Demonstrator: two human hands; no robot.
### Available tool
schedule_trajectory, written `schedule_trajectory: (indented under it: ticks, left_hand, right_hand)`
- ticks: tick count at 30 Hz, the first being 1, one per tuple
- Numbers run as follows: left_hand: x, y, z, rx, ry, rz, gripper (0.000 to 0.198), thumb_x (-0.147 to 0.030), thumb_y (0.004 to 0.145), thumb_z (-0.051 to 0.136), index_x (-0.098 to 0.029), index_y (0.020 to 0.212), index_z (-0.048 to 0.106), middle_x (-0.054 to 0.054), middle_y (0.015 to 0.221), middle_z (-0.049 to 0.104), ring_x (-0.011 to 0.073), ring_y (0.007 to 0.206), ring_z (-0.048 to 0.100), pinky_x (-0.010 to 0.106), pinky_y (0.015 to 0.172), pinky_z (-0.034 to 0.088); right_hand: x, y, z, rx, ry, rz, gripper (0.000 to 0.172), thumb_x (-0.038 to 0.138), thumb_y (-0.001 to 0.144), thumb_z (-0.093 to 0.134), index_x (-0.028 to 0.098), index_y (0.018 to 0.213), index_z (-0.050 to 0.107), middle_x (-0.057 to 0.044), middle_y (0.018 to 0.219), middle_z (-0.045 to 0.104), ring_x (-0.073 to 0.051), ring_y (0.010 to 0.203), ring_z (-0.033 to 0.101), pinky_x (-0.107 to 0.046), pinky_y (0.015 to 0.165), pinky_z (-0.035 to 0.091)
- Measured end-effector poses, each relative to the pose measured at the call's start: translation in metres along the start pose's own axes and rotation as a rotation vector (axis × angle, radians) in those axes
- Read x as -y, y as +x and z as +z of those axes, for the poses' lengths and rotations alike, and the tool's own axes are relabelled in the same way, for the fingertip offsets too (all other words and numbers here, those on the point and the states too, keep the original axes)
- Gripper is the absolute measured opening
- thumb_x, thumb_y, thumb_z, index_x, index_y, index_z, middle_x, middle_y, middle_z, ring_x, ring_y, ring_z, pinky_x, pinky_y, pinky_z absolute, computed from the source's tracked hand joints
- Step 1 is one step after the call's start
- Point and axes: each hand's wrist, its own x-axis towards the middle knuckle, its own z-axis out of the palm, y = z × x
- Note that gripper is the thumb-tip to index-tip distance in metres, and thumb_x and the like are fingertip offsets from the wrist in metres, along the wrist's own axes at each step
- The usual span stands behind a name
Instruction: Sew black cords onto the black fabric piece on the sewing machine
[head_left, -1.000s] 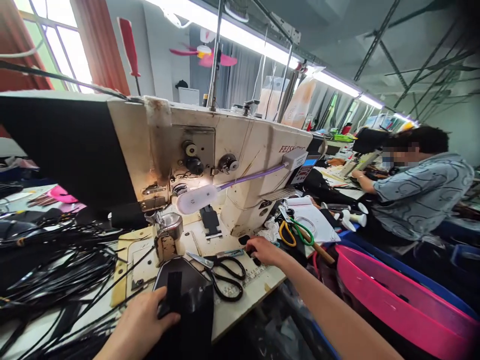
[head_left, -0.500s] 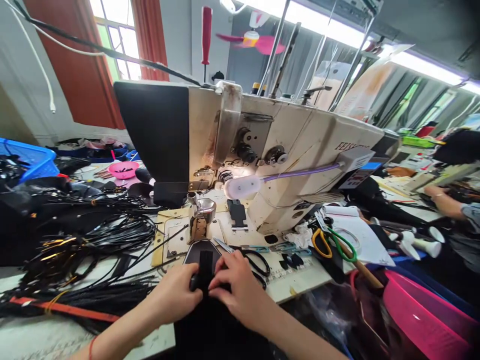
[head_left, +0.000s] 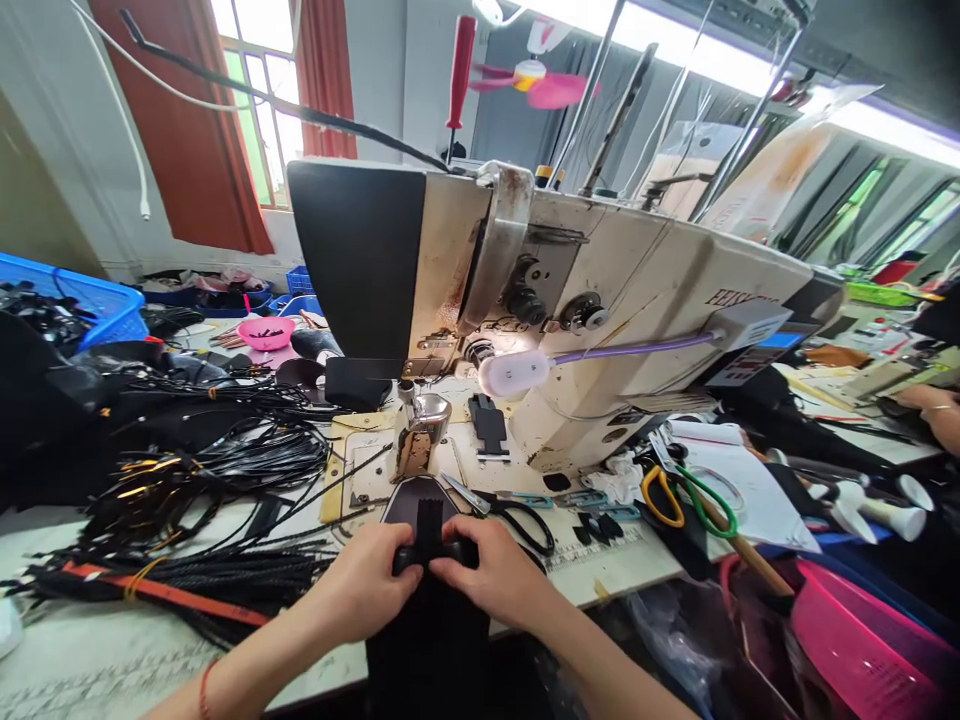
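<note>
My left hand (head_left: 372,580) and my right hand (head_left: 496,568) pinch the two sides of a black piece (head_left: 429,640), thumbs toward each other. Between them a short ribbed black strip (head_left: 430,522) runs up the middle of the piece. Its exact kind I cannot make out. The far end is a dark rounded panel just in front of the sewing machine's post (head_left: 414,450). Below my hands the black material hangs over the table edge. Black-handled scissors (head_left: 529,528) lie beyond my right hand, their blades pointing toward the panel.
A cream sewing machine (head_left: 637,300) stands ahead with a lit lamp (head_left: 514,373). Bundled black cords (head_left: 202,580) cover the table's left. To the right lie green-and-orange-handled scissors (head_left: 694,500) and small black scraps (head_left: 596,528). A pink basin (head_left: 870,630) sits lower right.
The view has shifted left, so things appear farther right. My right hand has gone from fingering the strip's edge to gripping the piece's right side; my left hand keeps its hold.
</note>
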Motion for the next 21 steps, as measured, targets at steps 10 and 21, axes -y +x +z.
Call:
schedule_trajectory:
  ticks: [10,21]
  left_hand:
    - [-0.001,0.000,-0.006,0.005,-0.045,0.004,0.011,-0.025,0.075,0.053,-0.018,0.072,0.060,0.002,0.074,0.064,0.0181,0.075,0.055,0.027,0.064,0.033]
    - [0.000,0.004,-0.010,-0.039,-0.094,-0.005,0.020,-0.033,0.079,0.051,-0.017,0.070,0.060,0.001,0.068,0.060,0.0162,0.068,0.050,0.027,0.061,0.032]
  right_hand:
    - [-0.004,0.008,0.005,0.028,0.129,0.085,0.011,0.023,0.063,0.065,0.018,0.067,0.057,0.006,0.063,0.046,-0.011,0.064,0.041,-0.023,0.060,0.030]
    - [0.000,0.024,0.001,0.111,0.290,0.105,0.013,0.020,0.060,0.063,0.018,0.063,0.051,0.007,0.059,0.040,-0.009,0.060,0.035,-0.021,0.055,0.027]
